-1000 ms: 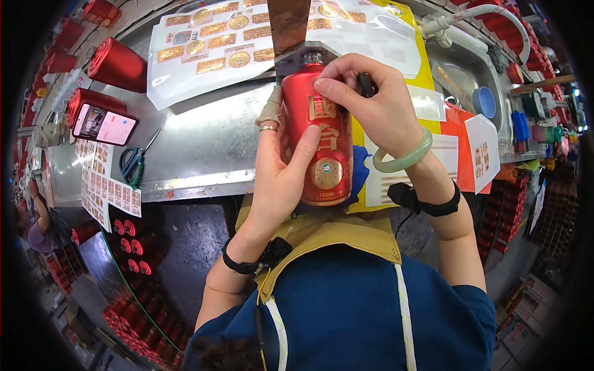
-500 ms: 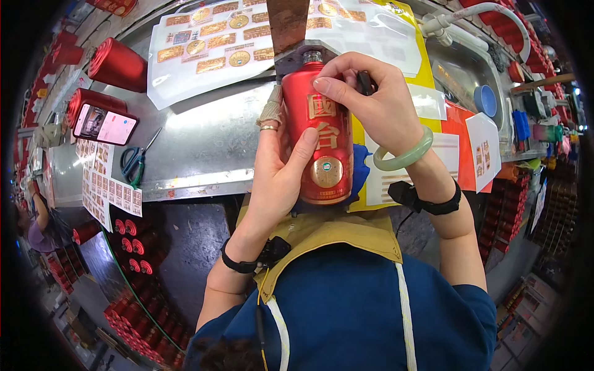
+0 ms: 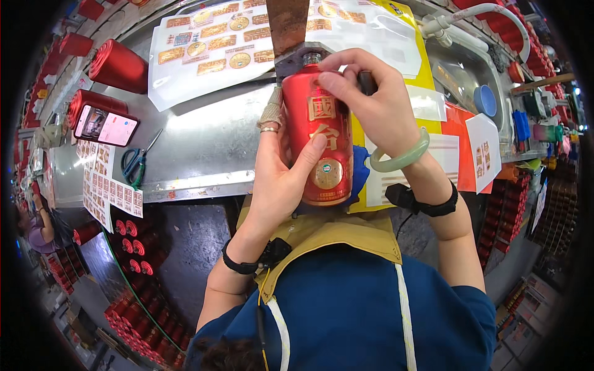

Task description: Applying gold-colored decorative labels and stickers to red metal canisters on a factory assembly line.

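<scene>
The left hand (image 3: 279, 184), thumb spread, clasped a glossy, round-shouldered red bottle (image 3: 322, 117); whether the curled right hand (image 3: 385, 102) pinched anything was unclear.

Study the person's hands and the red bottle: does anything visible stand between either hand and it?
Nothing visible blocks either one. The left hand holds the red bottle, thumb across its front, a beige wrap on one finger; the right hand is at the upper front, contact unclear.
</scene>
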Motion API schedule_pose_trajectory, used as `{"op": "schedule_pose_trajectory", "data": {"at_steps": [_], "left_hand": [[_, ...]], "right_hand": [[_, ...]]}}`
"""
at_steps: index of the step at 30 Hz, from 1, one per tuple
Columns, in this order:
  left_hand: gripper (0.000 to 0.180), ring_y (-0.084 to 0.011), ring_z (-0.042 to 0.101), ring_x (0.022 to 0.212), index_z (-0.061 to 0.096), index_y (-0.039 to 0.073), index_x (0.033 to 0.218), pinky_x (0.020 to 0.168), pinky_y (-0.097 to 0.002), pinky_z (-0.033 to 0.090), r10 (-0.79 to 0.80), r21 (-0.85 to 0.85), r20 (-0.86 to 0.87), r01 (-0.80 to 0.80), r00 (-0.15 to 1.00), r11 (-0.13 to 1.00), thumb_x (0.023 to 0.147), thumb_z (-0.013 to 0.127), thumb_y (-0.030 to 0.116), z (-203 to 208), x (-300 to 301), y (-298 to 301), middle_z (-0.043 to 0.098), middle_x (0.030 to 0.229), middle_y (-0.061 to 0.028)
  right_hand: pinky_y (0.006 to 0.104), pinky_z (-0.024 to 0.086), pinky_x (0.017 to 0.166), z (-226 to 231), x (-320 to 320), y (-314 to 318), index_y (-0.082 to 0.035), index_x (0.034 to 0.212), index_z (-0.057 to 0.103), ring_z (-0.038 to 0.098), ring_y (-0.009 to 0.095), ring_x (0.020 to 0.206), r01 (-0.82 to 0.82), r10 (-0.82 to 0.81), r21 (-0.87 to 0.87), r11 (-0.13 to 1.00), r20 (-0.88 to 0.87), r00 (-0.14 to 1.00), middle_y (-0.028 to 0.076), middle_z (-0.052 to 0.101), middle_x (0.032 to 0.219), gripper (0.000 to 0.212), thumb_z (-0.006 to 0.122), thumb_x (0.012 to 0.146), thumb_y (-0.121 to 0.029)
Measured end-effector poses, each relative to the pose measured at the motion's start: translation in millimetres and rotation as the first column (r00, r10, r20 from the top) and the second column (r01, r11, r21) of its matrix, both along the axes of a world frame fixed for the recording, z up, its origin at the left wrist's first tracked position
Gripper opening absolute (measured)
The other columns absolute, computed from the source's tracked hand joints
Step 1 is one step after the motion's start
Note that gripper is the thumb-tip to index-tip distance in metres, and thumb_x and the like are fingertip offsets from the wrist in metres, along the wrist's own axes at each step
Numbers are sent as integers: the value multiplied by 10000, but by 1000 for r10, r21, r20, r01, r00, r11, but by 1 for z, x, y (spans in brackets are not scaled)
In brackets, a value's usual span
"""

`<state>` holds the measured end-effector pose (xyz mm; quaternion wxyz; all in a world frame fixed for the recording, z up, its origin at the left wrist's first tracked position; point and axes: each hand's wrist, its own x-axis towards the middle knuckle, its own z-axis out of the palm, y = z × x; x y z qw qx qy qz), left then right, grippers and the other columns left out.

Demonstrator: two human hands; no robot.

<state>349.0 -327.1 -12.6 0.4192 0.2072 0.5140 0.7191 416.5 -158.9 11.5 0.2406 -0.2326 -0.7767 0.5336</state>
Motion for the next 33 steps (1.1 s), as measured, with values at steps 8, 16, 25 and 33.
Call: {"op": "schedule_pose_trajectory", "data": {"at_steps": [8, 16, 25, 33], "left_hand": [[653, -214, 493, 1377, 241, -1, 1607, 1136, -371, 435, 33, 4, -15, -33, 999, 999, 1039, 562, 28, 0, -2, 0, 464, 1519, -158], [608, -224, 465, 1404, 258, -11, 1604, 1179, -385, 368, 23, 52, 29, -25, 999, 998, 1056, 516, 40, -4, -5, -1, 437, 1554, -168], [582, -222, 478, 1389, 289, -33, 1583, 1165, -373, 376, 9, -21, 28, -9, 1000, 1000, 1054, 517, 49, -1, -8, -3, 465, 1532, -163], [536, -213, 485, 1378, 323, -46, 1563, 1164, -368, 373, -34, -44, -138, 29, 990, 999, 1085, 494, 126, -4, -13, -4, 485, 1510, -164]], "right_hand": [[189, 417, 696, -2, 24, -3, -27, 1317, 614, 496, 21, 780, 81, -68, -325, 942, 51, 996, -67, 537, 822, 391, 734, 977, -177], [213, 454, 779, -11, 45, -33, -54, 1523, 428, 516, 46, 859, 57, -46, -551, 832, 34, 998, -52, 494, 890, 721, 805, 914, -137], [213, 455, 792, -15, 47, -35, -60, 1531, 426, 492, 57, 862, 51, -17, -496, 867, 73, 997, -42, 449, 906, 762, 829, 891, -147], [215, 451, 766, -15, 50, -29, -33, 1515, 429, 505, 53, 847, 13, 26, -457, 890, 80, 996, -43, 486, 892, 728, 813, 910, -159]]}}
